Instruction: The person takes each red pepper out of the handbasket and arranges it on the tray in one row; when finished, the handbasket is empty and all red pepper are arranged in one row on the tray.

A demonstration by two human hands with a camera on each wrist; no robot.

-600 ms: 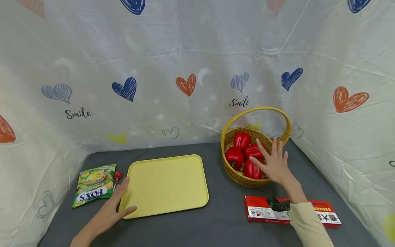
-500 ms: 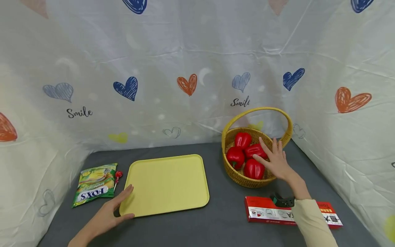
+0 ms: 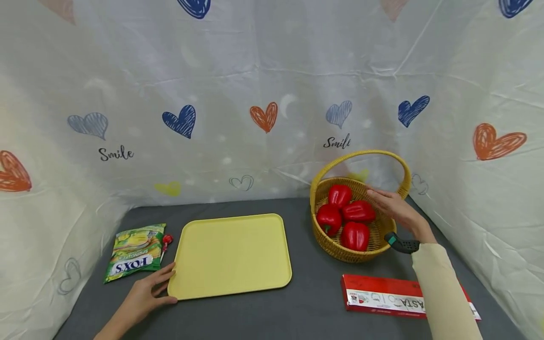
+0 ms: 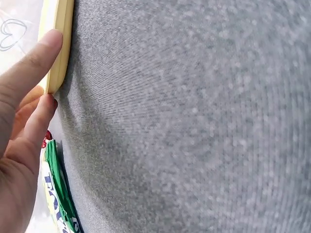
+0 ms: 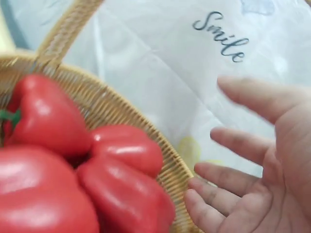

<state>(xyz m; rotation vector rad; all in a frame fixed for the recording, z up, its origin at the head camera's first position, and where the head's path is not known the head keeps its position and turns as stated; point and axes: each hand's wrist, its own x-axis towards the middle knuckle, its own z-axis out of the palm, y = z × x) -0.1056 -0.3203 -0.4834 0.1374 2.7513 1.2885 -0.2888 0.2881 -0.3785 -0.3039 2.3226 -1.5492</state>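
The yellow tray (image 3: 233, 255) lies flat on the grey cloth. At its near left corner my left hand (image 3: 142, 295) touches the edge, thumb (image 4: 41, 53) along the front side and fingertips at the left side. The fingers are fairly straight. To the right stands a yellow woven basket (image 3: 340, 252) with a tall handle, holding several red bell peppers (image 3: 356, 236). Over the basket's right rim, my right hand (image 3: 397, 210) has its fingers extended. In the right wrist view its fingers (image 5: 243, 145) are spread beside the peppers and nothing is in the palm.
A green-and-yellow FOX'S packet (image 3: 136, 252) lies left of the tray, with a red lollipop (image 3: 167, 239) beside it. A flat red pasta box (image 3: 382, 297) lies in front of the basket, partly under the right sleeve (image 3: 446, 293). A heart-printed curtain (image 3: 221, 56) surrounds the table.
My left hand has settled against the tray's near left corner. My right hand has turned and moved from over the peppers to the basket's right rim. The head view has shifted slightly left.
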